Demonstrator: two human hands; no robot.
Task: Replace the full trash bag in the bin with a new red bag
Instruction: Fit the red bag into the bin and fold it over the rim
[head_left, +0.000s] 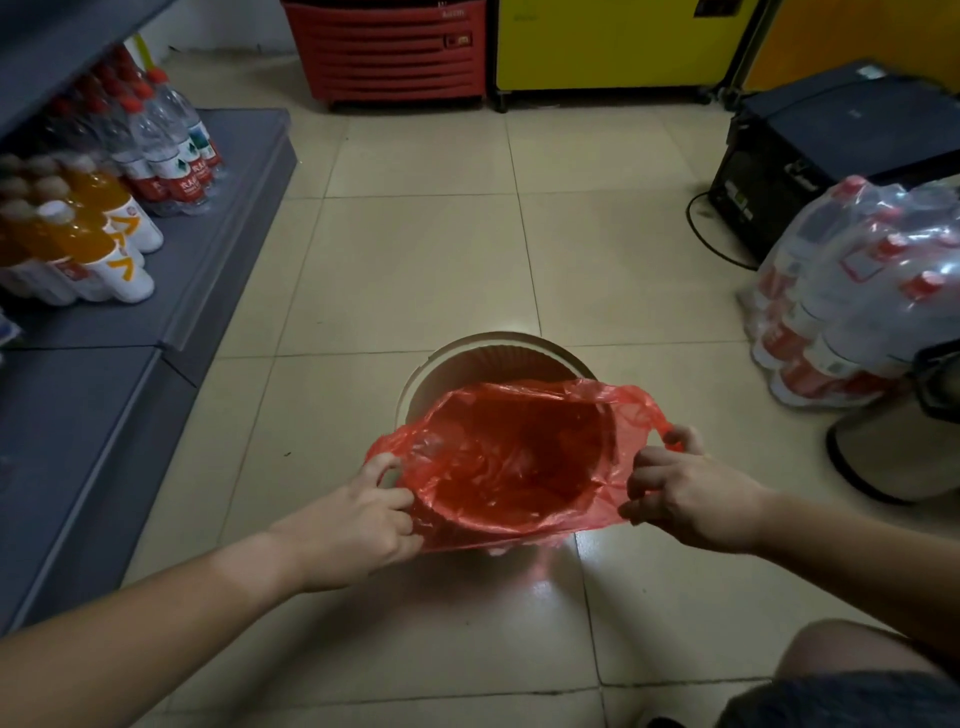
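Observation:
A round white bin (457, 358) stands on the tiled floor in the middle of the head view. A thin red plastic bag (509, 462) hangs open inside it, its mouth spread over the near rim while the far rim stays bare. My left hand (358, 525) pinches the bag's left edge near its handle loop. My right hand (685, 493) grips the right edge, with the red handle loop around its fingers. No full trash bag is in sight.
Low grey shelving (130, 332) along the left carries orange drink bottles (98, 244) and water bottles (166, 145). A shrink-wrapped bottle pack (852, 291) and a black box (810, 150) sit at right. Red (389, 52) and yellow (597, 47) machines stand at the back.

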